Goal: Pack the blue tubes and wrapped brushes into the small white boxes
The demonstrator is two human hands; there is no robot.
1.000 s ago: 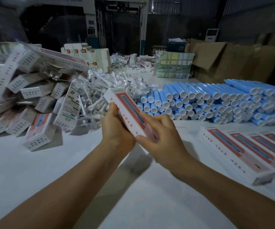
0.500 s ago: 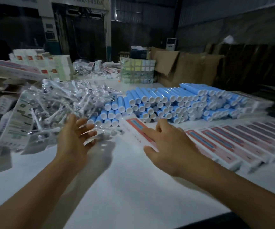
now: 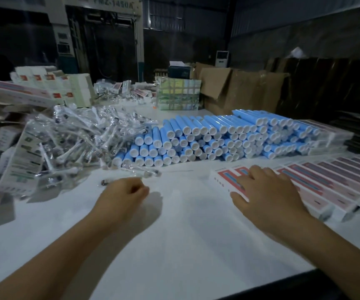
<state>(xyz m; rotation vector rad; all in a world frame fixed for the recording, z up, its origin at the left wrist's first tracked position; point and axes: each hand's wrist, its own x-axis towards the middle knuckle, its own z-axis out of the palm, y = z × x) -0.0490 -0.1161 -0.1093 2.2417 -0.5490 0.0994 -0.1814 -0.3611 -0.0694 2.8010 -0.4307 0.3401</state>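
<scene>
A person's left hand (image 3: 123,194), fingers loosely curled around nothing that can be made out, hovers just short of a clear-wrapped white brush (image 3: 141,170) lying crosswise on the white surface (image 3: 174,245) at the foot of the stacked glossy blue tubes with white caps (image 3: 207,137). The right hand (image 3: 265,189), fingers flat and spread, presses a long white-and-red cardboard box (image 3: 224,180) nearer than the stack.
</scene>
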